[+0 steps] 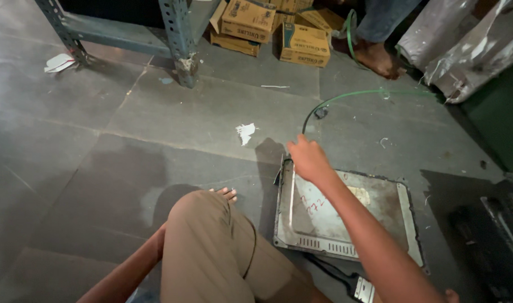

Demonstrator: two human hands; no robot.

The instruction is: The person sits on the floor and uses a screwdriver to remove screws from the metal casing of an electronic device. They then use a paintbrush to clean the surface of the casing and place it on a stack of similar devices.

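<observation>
A grey metal panel [346, 216] is seen lying flat on the stone floor [99, 146], just right of the bent knee [211, 241]. Its long axis runs from the near right corner toward the far left, so that one short edge points up and away toward the rack leg [181, 42]. The right hand [307, 160] is stretched out over the panel's far left corner, with the forearm crossing above the sheet. The fingers are curled inward at that corner, and the panel lies directly beneath and behind them; whether the edge is actually gripped cannot be told, since the fingertips are hidden by the back of the hand. A green strap [357, 96] is seen curving across the floor from just beyond the knuckles toward the upper right. The left hand [225, 194] is mostly hidden behind the knee; only its fingertips are shown, laid on the floor, and their state cannot be told. Cardboard boxes [304, 45] are stacked at the far side, beside another person's bare foot [380, 59]. A scrap of white paper [246, 133] lies on the floor, apart from the panel.
</observation>
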